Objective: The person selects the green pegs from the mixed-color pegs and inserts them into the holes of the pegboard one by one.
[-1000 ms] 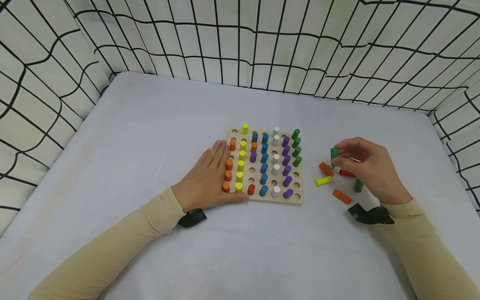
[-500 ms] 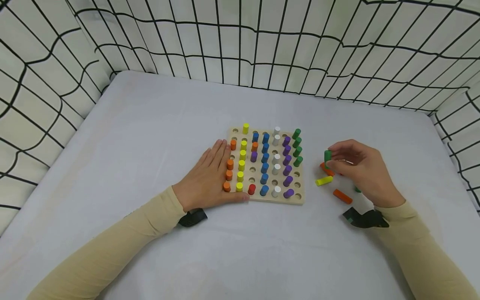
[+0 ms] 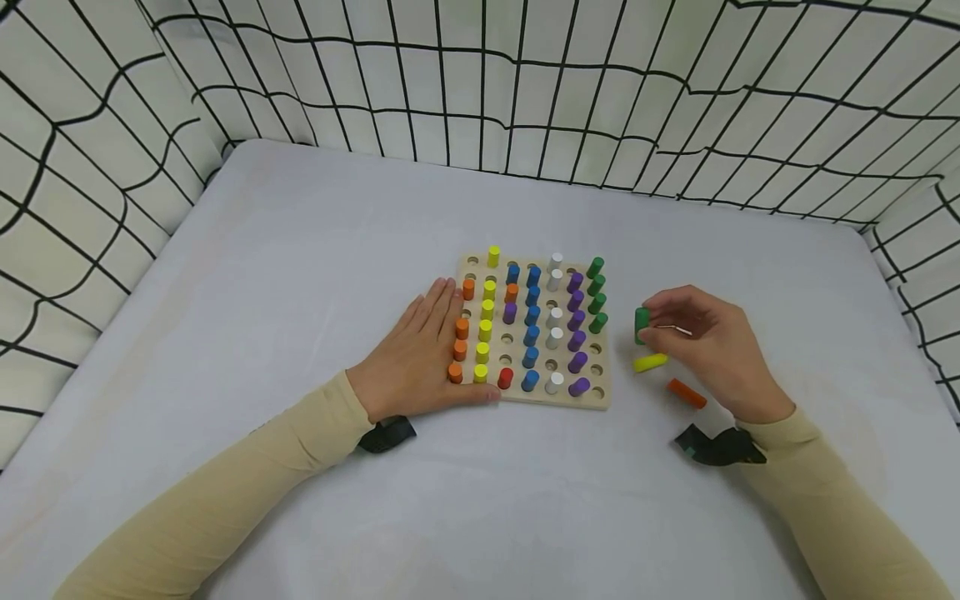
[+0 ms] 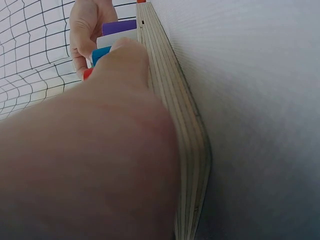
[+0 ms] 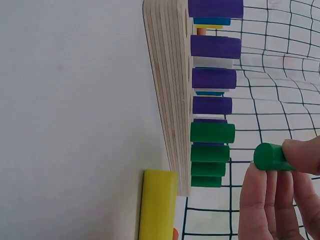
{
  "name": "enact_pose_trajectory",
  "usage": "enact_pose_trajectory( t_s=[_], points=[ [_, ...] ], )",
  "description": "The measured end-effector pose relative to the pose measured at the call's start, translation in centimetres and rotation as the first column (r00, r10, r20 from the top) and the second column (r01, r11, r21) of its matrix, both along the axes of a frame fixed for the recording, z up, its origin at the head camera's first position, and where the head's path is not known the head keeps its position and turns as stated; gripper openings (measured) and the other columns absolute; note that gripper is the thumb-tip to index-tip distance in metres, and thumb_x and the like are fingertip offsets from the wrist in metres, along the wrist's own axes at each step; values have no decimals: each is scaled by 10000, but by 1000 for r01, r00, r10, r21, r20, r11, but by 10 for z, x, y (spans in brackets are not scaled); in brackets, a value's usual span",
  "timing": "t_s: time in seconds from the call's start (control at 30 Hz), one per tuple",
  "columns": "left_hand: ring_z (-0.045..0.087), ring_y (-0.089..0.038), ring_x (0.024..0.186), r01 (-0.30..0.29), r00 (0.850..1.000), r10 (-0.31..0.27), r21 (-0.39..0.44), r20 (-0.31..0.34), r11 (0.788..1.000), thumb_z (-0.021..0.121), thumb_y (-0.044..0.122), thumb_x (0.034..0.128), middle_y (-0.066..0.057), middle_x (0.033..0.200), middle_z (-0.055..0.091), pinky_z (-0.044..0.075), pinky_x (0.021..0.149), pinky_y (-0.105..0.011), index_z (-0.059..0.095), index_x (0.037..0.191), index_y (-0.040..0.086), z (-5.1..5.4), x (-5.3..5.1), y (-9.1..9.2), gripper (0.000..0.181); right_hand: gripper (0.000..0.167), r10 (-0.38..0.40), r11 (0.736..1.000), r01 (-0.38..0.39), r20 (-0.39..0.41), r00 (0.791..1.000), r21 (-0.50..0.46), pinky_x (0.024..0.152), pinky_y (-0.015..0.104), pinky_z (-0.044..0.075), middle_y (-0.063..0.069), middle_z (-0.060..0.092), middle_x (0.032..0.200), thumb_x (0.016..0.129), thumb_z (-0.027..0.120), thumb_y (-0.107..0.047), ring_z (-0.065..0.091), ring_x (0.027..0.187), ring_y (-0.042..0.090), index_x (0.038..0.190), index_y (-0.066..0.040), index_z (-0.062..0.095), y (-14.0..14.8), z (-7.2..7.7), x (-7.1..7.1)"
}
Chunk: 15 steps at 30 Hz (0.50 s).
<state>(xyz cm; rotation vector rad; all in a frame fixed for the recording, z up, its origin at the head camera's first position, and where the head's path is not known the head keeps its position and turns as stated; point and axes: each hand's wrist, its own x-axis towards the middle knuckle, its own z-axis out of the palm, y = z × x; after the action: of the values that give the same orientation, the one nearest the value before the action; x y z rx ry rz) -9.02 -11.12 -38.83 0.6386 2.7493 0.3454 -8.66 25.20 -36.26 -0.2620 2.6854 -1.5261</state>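
A wooden pegboard [image 3: 603, 398] lies on the white surface with coloured pegs standing in rows, among them a red peg [image 3: 506, 378] and a column of green pegs [image 3: 597, 304] on the right. My left hand [image 3: 414, 360] lies with straight fingers along its left side, the thumb reaching along the front edge. To the right of the board, my right hand [image 3: 705, 350] pinches a green peg [image 3: 641, 326] between thumb and fingers, clear of the surface. In the right wrist view this green peg [image 5: 270, 157] points toward the board's green pegs. Several holes show bare in the board.
A yellow peg [image 3: 649, 362] and an orange peg [image 3: 686, 394] lie loose right of the board, beside and below my right hand. Black wire mesh [image 3: 480, 125] over pale backing rises along the back and both sides.
My right hand has moved left and slightly toward me with the green peg, nearer the board. It now covers the loose red and green pegs seen earlier. My left hand stays in place.
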Motion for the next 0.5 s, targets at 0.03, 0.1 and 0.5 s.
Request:
enact_pose_trajectory(
  t_s=[0.03,0.1,0.5],
  points=[
    [-48,-339,1654,-1,1000,1,0,-2,1000,573,850,822,-162,1764,-45,66,1353,-514,6,1652,6,0,0,0,1313,264,2,1000,-2,-2,1000,-5,846,111,581,-120,720,1077,941,759,-112,690,990,45,1190,-86,677,-1,-1,0],
    [-47,-340,1654,-1,1000,1,2,-1,1000,578,845,823,-162,1764,-43,64,1353,-514,6,1652,5,0,0,0,1311,263,7,1000,-8,-7,1000,-13,848,109,580,-121,720,1076,939,760,-106,690,989,43,1187,-82,676,-2,-2,0],
    [-51,-341,1654,-3,1000,3,0,4,1000,569,851,826,-162,1764,-50,62,1353,-512,0,1652,6,0,0,0,1312,260,19,1000,-19,14,1000,-22,851,121,585,-106,707,1068,948,757,-129,684,990,53,1189,-86,667,-10,-6,3]
  ],
)
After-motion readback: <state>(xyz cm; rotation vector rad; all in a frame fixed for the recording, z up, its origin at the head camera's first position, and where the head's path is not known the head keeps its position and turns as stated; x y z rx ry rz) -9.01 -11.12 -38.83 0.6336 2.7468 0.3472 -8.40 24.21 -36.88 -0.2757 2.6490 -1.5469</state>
